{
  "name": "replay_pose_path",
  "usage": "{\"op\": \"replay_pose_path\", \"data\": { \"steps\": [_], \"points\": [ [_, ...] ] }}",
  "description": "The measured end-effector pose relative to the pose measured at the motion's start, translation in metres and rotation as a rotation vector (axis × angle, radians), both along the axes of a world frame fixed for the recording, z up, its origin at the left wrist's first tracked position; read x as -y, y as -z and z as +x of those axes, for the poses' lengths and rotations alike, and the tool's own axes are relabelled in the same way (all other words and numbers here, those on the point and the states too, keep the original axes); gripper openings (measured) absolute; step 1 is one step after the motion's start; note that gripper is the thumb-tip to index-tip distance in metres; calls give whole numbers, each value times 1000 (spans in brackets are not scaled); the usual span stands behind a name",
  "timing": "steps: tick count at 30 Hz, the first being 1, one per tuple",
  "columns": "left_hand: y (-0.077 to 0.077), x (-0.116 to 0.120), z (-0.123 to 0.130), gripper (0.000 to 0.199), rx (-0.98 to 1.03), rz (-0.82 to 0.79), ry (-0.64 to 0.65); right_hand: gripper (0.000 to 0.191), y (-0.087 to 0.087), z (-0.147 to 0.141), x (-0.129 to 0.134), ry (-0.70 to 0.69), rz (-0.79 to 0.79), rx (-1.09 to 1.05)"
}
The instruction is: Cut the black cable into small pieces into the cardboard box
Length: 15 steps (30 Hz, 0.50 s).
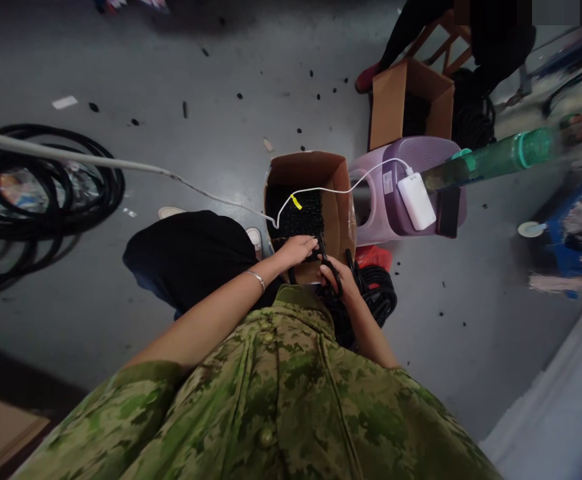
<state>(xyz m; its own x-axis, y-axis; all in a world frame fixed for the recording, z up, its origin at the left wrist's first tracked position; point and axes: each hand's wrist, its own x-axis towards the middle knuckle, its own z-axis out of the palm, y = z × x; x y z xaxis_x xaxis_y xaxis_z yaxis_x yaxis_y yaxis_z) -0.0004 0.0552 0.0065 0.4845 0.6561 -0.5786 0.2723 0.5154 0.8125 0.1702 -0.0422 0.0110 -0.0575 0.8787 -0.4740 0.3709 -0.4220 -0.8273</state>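
My left hand (299, 249) is over the near side of an open cardboard box (308, 165), its fingers pinched together. Whatever they hold is dark and too small to make out. In my right hand (341, 275) is a pair of black-handled scissors (331, 272), the blades pointing toward my left fingertips. Both hands are close together, almost touching. Many small black pieces (303, 217) lie inside the box. A white cable (211, 195) with a yellow tag (297, 202) hangs across it.
Right of the box, a purple stool (405, 150) bears a white power bank (417, 201) and a greenish bottle (495, 161). Behind it are another box (388, 100) and a person's dark-clothed leg (411, 30). Black hose coils lie left (113, 173) and right (383, 297). Black scraps dot the floor.
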Motion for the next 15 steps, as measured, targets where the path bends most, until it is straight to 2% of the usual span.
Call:
{"op": "replay_pose_path", "data": {
  "steps": [5,9,12,15],
  "points": [
    [-2,0,0,32,-6,79,47,61,5,4,-4,-21,108,55],
    [-3,-1,0,29,-31,175,102,61,2,7,-7,-17,61,40],
    [-6,-2,1,28,-46,172,120,60,-4,8,-7,-34,36,43],
    [-10,-2,2,26,-17,104,118,59,-8,9,-8,-62,35,71]
  ]
}}
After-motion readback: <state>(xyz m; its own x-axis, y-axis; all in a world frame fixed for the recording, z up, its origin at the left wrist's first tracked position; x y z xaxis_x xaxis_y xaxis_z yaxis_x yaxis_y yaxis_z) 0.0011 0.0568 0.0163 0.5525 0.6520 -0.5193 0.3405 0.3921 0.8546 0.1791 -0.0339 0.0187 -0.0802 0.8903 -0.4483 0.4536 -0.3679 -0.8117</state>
